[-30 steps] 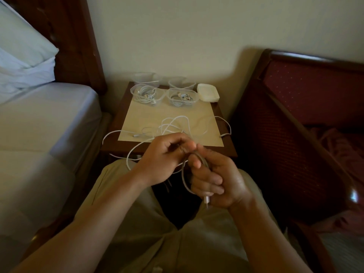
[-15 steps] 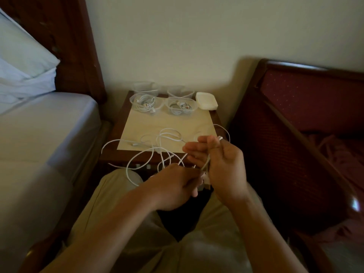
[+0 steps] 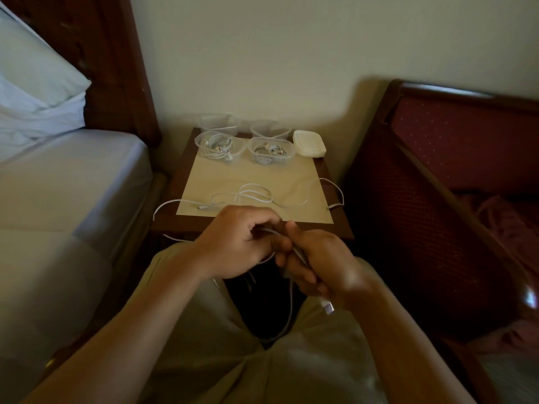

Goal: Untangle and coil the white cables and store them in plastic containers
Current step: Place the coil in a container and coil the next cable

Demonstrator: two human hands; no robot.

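My left hand (image 3: pixel 237 242) and my right hand (image 3: pixel 316 265) meet over my lap, both closed on one white cable (image 3: pixel 290 310). A loop of it hangs between my knees, and its plug (image 3: pixel 327 307) sticks out below my right hand. More tangled white cable (image 3: pixel 253 195) lies on the nightstand's tan mat and trails off the left edge. At the back stand two clear plastic containers holding coiled cables, one left (image 3: pixel 218 145) and one right (image 3: pixel 269 150), with two more clear containers (image 3: pixel 217 122) behind them.
A small wooden nightstand (image 3: pixel 172 196) stands against the wall. A white lidded box (image 3: pixel 309 142) sits at its back right. A bed with pillows (image 3: pixel 58 176) is on the left, a dark red upholstered bed frame (image 3: pixel 437 182) on the right.
My right hand dropped from above the table edge to my lap, and my left hand rose beside it. The cable loop now hangs lower, with the plug below my right hand.
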